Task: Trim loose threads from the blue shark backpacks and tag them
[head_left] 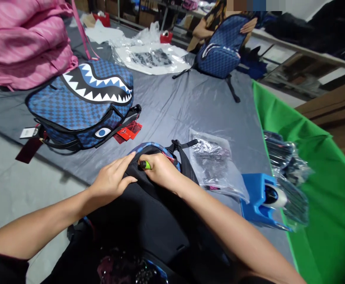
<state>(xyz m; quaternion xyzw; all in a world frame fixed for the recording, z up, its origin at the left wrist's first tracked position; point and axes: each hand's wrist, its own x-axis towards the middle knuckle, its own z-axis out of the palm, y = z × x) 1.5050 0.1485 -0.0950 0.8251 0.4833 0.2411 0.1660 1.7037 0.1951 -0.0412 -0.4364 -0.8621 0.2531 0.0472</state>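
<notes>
Close to my body is a black backpack (pixel 160 201) with a blue checkered edge, its black back side toward me. My left hand (pixel 113 177) lies on its upper left edge, fingers stretched out and thumb apart. My right hand (pixel 160 171) is closed round a small green tool with a black end (pixel 145 165), held against the black fabric beside my left fingertips. The tool's working end is hidden, so its kind is unclear. To the left lies a blue checkered backpack with a shark mouth (pixel 83 102), its red tags (pixel 129 131) on the grey-covered table (pixel 163 106).
Pink backpacks (pixel 27 43) are stacked at the left. A clear plastic bag (pixel 213 161) and a blue tape dispenser (pixel 258 201) lie on the right, beside a green cloth-sided bin (pixel 317 157) with wrapped goods. Across the table, another person's hands hold a blue checkered backpack (pixel 222 49).
</notes>
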